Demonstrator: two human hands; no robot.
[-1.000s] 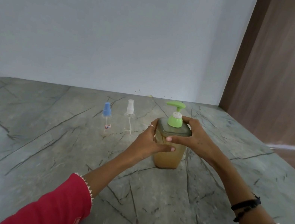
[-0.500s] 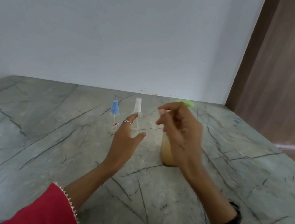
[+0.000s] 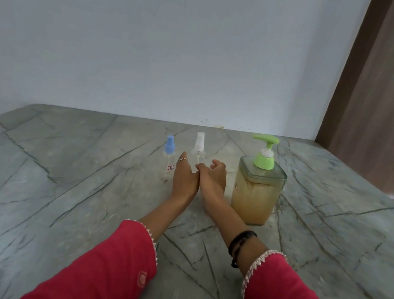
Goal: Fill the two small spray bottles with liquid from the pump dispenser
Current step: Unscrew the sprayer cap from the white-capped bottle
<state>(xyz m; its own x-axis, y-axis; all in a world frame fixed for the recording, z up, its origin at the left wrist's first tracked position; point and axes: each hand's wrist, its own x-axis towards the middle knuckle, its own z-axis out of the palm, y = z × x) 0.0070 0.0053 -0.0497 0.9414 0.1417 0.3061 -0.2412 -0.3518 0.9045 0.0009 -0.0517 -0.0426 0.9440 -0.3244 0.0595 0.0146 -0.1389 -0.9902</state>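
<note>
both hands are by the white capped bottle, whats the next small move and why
Probably grip the white-capped bottle with the left hand and twist its cap off with the right hand: both hands reach toward it holding nothing, and both bottles are capped beside the pump dispenser.

Three things stand on the worktop (image 3: 54, 177) toward its far edge, roughly in a row. The capped spray bottle (image 3: 169, 156) is leftmost, the second spray bottle (image 3: 199, 148) just to its right and slightly farther back. The pump dispenser (image 3: 257, 186) stands to the right of both, nearer the right edge. The left hand (image 3: 186, 176) and right hand (image 3: 213, 178) lie side by side, touching, in front of the second bottle, between the first bottle and the dispenser.
</note>
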